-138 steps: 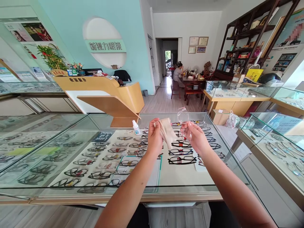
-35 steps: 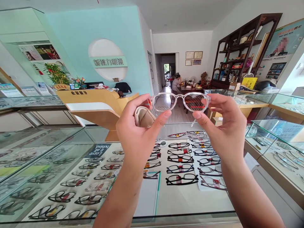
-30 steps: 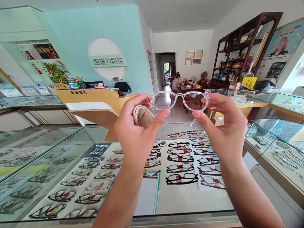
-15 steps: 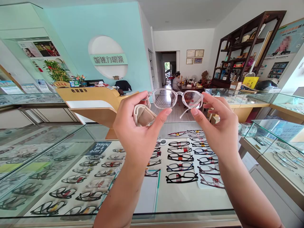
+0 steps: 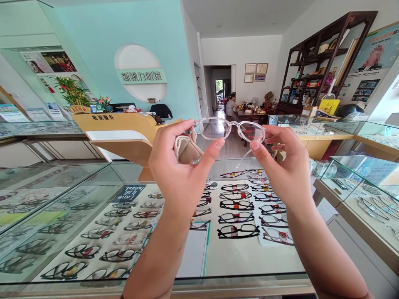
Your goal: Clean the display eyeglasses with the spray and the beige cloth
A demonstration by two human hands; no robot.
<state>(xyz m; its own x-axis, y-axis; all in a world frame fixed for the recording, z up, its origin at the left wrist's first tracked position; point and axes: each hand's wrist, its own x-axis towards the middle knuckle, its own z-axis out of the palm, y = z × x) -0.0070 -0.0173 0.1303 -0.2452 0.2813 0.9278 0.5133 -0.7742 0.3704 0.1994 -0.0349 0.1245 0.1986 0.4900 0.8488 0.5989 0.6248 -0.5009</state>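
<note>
I hold a pair of clear-framed glasses (image 5: 230, 129) up at eye height over a glass display counter (image 5: 249, 265). My left hand (image 5: 181, 166) pinches the left lens rim between thumb and forefinger, with a folded beige cleaning cloth (image 5: 187, 150) tucked in the palm. My right hand (image 5: 285, 166) pinches the right end of the frame. One temple arm hangs down below the right lens. The frame is tilted, its right side lower.
Under the counter glass lie several rows of spectacle frames (image 5: 237, 205) and a dark sign (image 5: 129, 193). More glass cases stand at the left (image 5: 37, 182) and right (image 5: 358, 182). A wooden reception desk (image 5: 124, 133) is behind. A person (image 5: 231, 106) sits at a far table.
From low over the counter, the glasses came up to eye height in both hands. In the last half second they tilted and shifted slightly left, and my right hand moved a little inward.
</note>
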